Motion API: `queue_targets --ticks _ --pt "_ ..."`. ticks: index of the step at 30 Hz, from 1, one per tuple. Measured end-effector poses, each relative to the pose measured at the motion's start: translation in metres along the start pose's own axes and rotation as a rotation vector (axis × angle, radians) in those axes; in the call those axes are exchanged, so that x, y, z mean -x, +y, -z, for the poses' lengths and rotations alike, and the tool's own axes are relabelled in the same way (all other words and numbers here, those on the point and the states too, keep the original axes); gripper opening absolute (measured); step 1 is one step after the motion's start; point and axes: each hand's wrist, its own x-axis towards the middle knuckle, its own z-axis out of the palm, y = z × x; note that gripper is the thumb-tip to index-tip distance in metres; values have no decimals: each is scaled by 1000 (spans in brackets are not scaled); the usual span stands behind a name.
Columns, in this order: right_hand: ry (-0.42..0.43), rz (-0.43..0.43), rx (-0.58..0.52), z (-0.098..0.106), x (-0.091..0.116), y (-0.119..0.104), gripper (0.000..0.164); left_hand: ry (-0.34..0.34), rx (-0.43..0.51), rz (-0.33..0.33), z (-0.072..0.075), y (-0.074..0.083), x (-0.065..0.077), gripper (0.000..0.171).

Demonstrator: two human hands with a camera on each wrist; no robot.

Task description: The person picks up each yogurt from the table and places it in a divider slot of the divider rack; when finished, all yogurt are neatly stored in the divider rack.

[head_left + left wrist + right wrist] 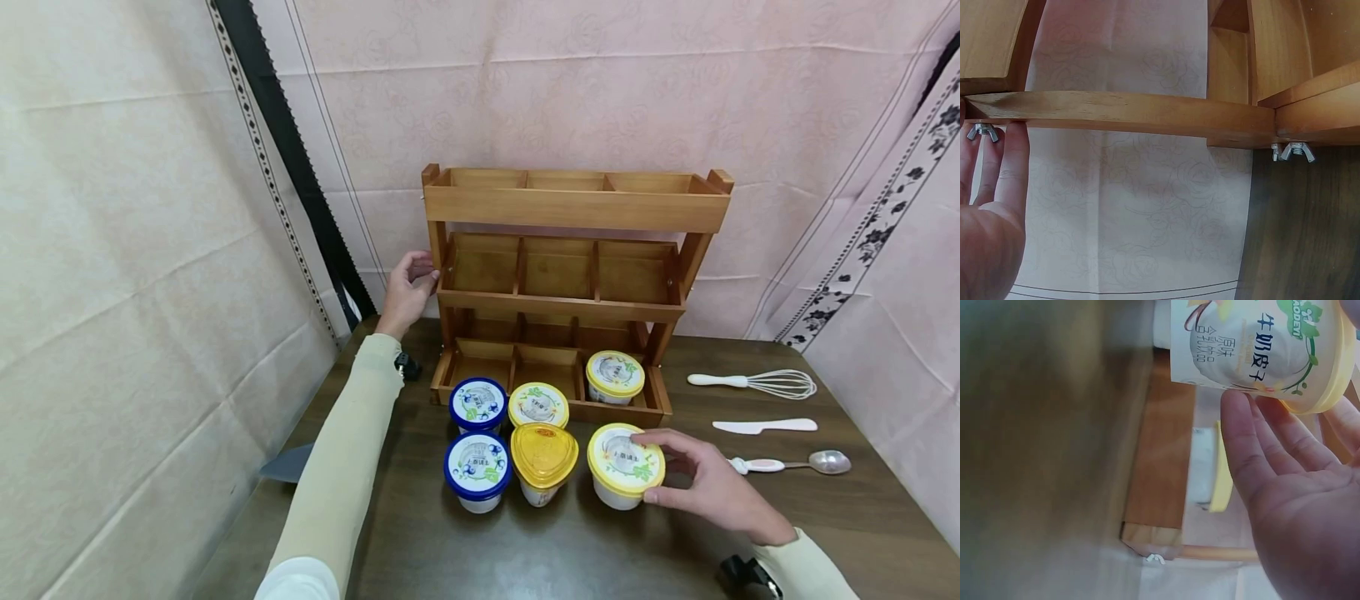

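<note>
My right hand (712, 487) grips a round tub with a yellow lid (622, 458) low over the table's front, its thumb and fingers at the sides. In the right wrist view the fingers (1242, 434) lie along the tub's printed wall (1241, 344). My left hand (408, 292) holds the left side post of a three-tier wooden shelf (577, 212); the left wrist view shows its fingertips against that post (1116, 112), beside a wing nut (982, 131). Another yellow-lidded tub (615, 375) sits in the shelf's bottom right compartment.
Before the shelf stand two blue-lidded tubs (478, 467), a yellow-lidded tub (538, 404) and a cup with a solid yellow lid (543, 457). A whisk (772, 383), a white knife (765, 426) and a spoon (825, 462) lie at the right. Cloth walls (600, 100) surround the table.
</note>
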Motion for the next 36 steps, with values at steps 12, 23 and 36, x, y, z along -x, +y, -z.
queue_targets --ticks 12,23,36 --pt "54 -9 -1 16 -29 -7 61 0 11 -54 3 -28 -14 31" --pt "96 -50 -1 20 -58 -14 61 -8 -3 -32 0 3 1 33" --pt "90 -50 -40 19 -88 -18 58 -1 -1 -25 0 2 1 32"
